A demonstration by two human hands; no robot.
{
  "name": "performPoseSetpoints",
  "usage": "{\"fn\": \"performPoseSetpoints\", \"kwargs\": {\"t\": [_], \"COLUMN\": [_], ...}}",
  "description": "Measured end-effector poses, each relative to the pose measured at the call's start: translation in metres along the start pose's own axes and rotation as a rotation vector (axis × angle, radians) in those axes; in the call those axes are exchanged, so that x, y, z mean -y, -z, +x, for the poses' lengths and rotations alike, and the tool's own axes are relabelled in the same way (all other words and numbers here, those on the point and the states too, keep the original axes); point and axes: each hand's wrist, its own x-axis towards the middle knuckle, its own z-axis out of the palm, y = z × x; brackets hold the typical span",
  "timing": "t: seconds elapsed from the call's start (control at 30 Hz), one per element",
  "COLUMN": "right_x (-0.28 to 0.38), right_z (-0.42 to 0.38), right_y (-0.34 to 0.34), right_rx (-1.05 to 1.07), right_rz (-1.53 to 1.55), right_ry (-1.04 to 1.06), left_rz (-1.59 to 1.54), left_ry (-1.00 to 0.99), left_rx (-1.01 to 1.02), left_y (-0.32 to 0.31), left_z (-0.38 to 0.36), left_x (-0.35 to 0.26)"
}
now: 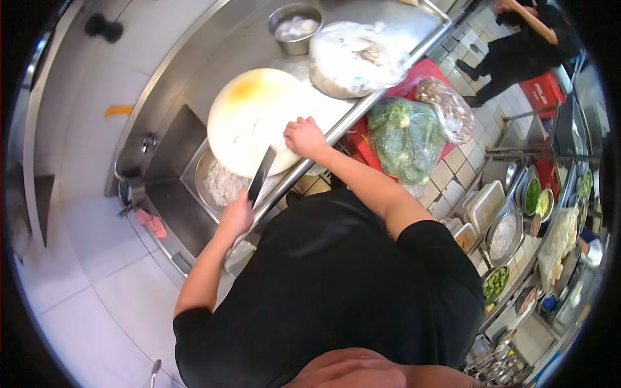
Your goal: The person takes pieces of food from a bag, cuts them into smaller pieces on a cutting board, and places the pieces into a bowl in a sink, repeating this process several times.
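My left hand (238, 213) is closed round the handle of a broad-bladed kitchen knife (262, 174). Its blade points up toward a thick, round white cutting board (242, 123), which has a yellow stain near its far edge. At the board's right side rests my right hand (305, 137), fingers curled downward near the knife tip. Whatever lies under those fingers is too pale and small to make out. Partly beneath the board's near left edge, a metal bowl (200, 187) holds pale shredded food (223, 184).
Beyond the board stand a metal pot (296, 45) and a plastic-bagged container (352, 61). Bagged green vegetables (404, 139) and a bag of brownish food (446, 107) sit to the right. A sink (181, 213) lies left. Another person (524, 52) stands behind; food-filled shelves line the right.
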Motion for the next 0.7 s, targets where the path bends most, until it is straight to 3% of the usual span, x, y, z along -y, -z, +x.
{"fn": "performPoseSetpoints", "kwargs": {"t": [0.13,0.17,0.2,0.23,0.3,0.33,0.4,0.5,0.63,0.7], "right_x": [-0.032,-0.064,-0.080,-0.122,-0.205,-0.221,-0.245,-0.251,-0.278,-0.290], "right_z": [0.010,0.018,0.017,0.026,0.034,0.031,0.033,0.038,0.030,0.025], "right_y": [0.007,-0.007,0.018,0.022,0.040,0.065,0.090,0.092,0.078,0.085], "right_rx": [0.034,-0.109,-0.402,-0.578,-0.628,-0.511,0.067,0.207,0.003,-0.166], "right_rz": [0.305,0.301,0.500,0.298,0.131,0.158,-0.113,-0.156,-0.004,0.300], "right_ry": [-0.118,-0.112,-0.290,-0.255,-0.517,-0.706,-0.923,-0.889,-0.910,-0.838], "left_rz": [0.068,0.020,-0.038,-0.077,-0.113,-0.136,-0.186,-0.210,-0.177,-0.159], "left_ry": [-0.012,-0.005,-0.036,-0.060,-0.094,-0.113,-0.078,-0.010,0.146,0.217], "left_rx": [-0.017,-0.049,-0.114,-0.147,-0.172,-0.188,-0.167,-0.179,-0.237,-0.362], "left_y": [0.006,0.005,0.002,-0.001,-0.012,-0.026,-0.029,-0.026,0.003,0.011], "left_z": [-0.008,-0.004,0.003,0.013,0.039,0.056,0.073,0.096,0.098,0.106], "left_x": [0.011,0.006,-0.008,-0.023,-0.045,-0.047,-0.056,-0.035,0.006,0.023]}}
